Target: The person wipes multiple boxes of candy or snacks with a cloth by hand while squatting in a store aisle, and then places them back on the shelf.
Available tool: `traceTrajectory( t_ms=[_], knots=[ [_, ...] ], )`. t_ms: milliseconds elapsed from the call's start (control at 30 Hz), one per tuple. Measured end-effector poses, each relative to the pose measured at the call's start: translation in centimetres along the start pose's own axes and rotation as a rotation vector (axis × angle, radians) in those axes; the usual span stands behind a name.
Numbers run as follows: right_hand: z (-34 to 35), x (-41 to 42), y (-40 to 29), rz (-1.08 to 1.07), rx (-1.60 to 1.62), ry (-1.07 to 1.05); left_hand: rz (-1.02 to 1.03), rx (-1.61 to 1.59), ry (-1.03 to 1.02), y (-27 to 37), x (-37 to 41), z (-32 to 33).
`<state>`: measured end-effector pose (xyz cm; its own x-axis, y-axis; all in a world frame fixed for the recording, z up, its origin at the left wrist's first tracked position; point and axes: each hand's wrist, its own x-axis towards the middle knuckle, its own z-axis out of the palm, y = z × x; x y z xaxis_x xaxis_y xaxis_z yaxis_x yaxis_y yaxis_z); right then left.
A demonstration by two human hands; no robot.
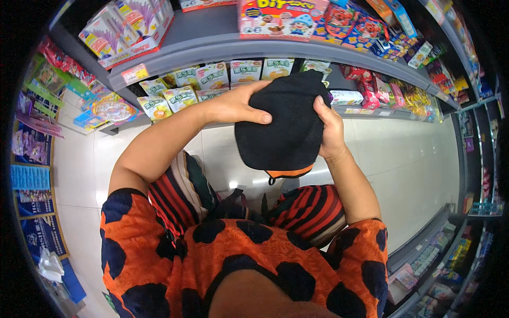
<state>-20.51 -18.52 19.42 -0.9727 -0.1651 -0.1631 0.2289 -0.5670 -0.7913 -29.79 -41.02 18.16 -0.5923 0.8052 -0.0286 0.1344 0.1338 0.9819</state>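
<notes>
A folded black cloth (284, 123) is held up in front of the shelf, between both of my hands. Orange fabric with a small black hanging loop (271, 181) shows under its lower edge. My left hand (234, 104) grips the left side, thumb on top and fingers mostly hidden behind. On the opposite side, my right hand (331, 131) pinches the edge, its thumb over the front and its fingers behind. Close beyond the cloth, white snack pouches (212, 75) stand on the low shelf, partly covered by the cloth and my left hand.
Above, a grey shelf (206, 49) carries a pink boxed toy or candy set (280, 20) and a display carton (127, 31). Red packets (370, 93) sit on the lower shelf to the right. Another shelf unit (429, 254) stands at lower right. Pale tiles (397, 151) cover the floor.
</notes>
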Motion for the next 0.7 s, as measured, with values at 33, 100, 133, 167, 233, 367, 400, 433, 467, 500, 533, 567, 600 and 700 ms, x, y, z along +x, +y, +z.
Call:
traceTrajectory(
  t_ms=[33, 100, 133, 167, 233, 367, 400, 433, 467, 500, 533, 567, 600, 700],
  knots=[
    [-0.1, 0.2, 0.1, 0.007, -0.028, -0.003, -0.045, -0.046, -0.021, -0.1, -0.2, 0.1],
    [0.0, 0.7, 0.2, 0.020, -0.065, 0.013, -0.131, -0.131, -0.064, 0.0, -0.4, 0.2],
    [0.2, 0.9, 0.3, 0.025, -0.074, 0.032, -0.132, -0.204, -0.046, 0.3, -0.7, 0.2],
    [0.3, 1.1, 0.3, 0.030, -0.084, 0.052, -0.105, -0.281, -0.041, 0.4, -1.0, -0.1],
    [0.4, 1.3, 0.2, 0.071, -0.053, 0.004, -0.049, -0.429, -0.039, 0.2, -1.3, -0.7],
    [0.1, 1.6, 1.2, 0.082, -0.190, -0.172, 0.053, -0.719, 0.011, 0.9, -1.9, -0.7],
    [0.3, 1.8, 1.7, 0.087, -0.173, -0.200, 0.092, -0.760, -0.008, 0.8, -1.8, -0.9],
    [0.7, 2.0, 2.1, 0.089, -0.158, -0.228, 0.108, -0.847, 0.034, 1.8, -2.2, -0.6],
    [1.7, 2.3, 2.1, 0.103, -0.132, -0.233, 0.108, -0.900, 0.040, 2.4, -2.2, -1.0],
    [2.4, 2.3, 2.2, 0.123, -0.105, -0.233, 0.102, -0.958, 0.044, 2.6, -2.2, -1.2],
    [3.0, 2.3, 2.4, 0.170, -0.057, -0.182, 0.111, -0.995, 0.070, 2.8, -2.3, -1.5],
    [3.7, 2.5, 2.4, 0.154, -0.063, -0.123, 0.120, -1.034, 0.094, 2.8, -2.1, -1.8],
    [4.3, 2.8, 2.6, 0.142, -0.062, -0.066, 0.121, -1.073, 0.123, 2.6, -2.1, -2.0],
    [5.6, 3.3, 2.0, 0.071, -0.023, 0.037, 0.150, -0.853, 0.170, 1.9, -2.3, -3.6]
  ],
)
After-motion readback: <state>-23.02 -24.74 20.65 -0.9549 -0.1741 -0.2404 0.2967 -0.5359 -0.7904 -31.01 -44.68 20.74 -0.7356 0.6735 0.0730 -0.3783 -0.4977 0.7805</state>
